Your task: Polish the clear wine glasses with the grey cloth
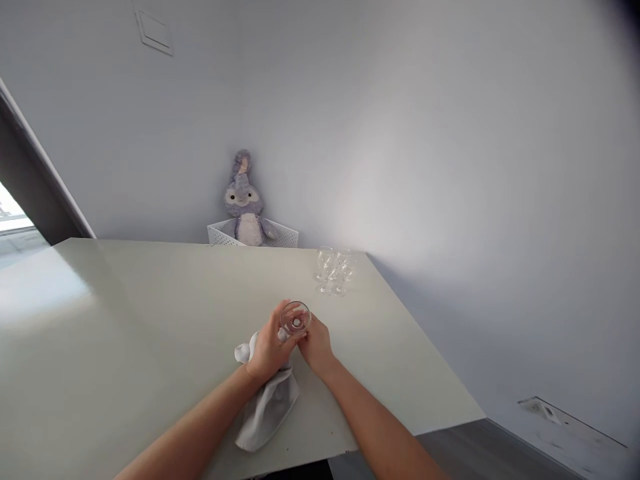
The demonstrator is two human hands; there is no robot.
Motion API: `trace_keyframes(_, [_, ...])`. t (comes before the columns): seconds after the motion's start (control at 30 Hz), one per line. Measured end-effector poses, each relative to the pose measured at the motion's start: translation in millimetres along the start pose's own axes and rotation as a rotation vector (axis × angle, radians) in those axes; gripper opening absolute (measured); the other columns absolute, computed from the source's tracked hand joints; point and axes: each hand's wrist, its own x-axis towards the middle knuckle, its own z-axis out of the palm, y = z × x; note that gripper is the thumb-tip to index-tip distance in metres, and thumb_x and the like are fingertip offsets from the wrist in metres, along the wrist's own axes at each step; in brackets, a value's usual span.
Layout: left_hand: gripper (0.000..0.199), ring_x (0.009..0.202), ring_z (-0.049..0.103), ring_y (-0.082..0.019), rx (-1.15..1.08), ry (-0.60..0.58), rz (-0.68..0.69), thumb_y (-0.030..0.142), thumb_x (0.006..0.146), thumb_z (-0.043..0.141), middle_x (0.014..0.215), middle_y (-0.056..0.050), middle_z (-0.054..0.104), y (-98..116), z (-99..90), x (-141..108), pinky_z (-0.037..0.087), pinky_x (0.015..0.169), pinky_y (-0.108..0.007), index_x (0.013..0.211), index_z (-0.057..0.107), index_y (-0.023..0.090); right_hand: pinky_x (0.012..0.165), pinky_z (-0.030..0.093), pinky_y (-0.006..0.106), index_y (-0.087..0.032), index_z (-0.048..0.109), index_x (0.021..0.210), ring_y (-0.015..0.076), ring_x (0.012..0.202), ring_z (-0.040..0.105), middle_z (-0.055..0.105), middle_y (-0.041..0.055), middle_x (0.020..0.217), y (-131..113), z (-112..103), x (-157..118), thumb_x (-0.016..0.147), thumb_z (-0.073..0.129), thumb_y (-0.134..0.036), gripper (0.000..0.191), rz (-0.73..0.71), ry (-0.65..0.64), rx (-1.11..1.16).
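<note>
A clear drinking glass (295,318) is held up over the table, its round rim toward me. My left hand (267,350) wraps its fingers and thumb around the left side of the bowl. A light grey-white cloth (267,415) is bunched behind and under that hand, and its loose end hangs toward me. On the other side my right hand (316,345) is closed at the lower right of the same glass. Its fingertips are hidden, so I cannot tell whether they also touch the cloth.
Several clear stemmed glasses (334,270) stand in a cluster near the far right edge of the pale table (165,320). Behind the table, a purple plush toy (244,200) sits in a white perforated basket (285,233). The wall (450,200) runs along the right.
</note>
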Motion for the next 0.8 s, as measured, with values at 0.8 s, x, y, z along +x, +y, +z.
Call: trace_keyframes(0.8, [0.048, 0.104, 0.051, -0.019, 0.178, 0.077, -0.104, 0.026, 0.079, 0.046, 0.110, -0.005, 0.056, -7.4, -14.7, 13.1, 0.040, 0.086, -0.039, 0.125, 0.033, 0.028, 0.056, 0.034, 0.024, -0.018, 0.058, 0.091, 0.0169, 0.070, 0.055, 0.062, 0.0035, 0.076, 88.5, -57.1, 40.6, 0.075, 0.045, -0.032, 0.024, 0.625, 0.106, -0.285])
